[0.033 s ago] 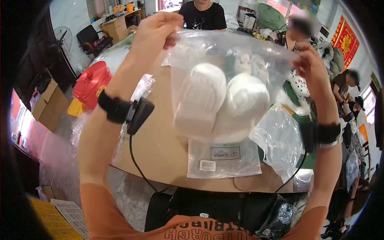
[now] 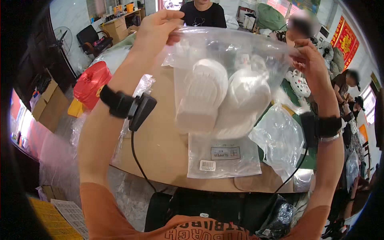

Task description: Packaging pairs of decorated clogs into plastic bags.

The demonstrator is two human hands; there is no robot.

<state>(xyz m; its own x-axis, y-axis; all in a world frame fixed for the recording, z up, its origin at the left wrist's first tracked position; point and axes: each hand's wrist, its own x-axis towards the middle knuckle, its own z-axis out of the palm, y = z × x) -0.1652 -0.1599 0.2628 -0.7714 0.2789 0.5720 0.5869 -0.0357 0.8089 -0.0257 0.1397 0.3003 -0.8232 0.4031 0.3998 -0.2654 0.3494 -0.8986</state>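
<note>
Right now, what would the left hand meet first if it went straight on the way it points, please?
The left hand, holding the clear bag, first lines up with the black shirt opposite; that seems farther back, so the way may be free.

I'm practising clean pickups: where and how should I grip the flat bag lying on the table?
Probably pinch its near edge, coming from the near side of the table: the flat bag lies spread with that edge uncovered, whereas the raised bag of shoes hides its far end.

Orange short-sleeved shirt (image 2: 186,223), dark lettering (image 2: 212,235). Black wrist straps (image 2: 115,105), boxy black modules (image 2: 143,112), black cables (image 2: 135,157). Shiny bangle (image 2: 330,138), right wrist.
</note>
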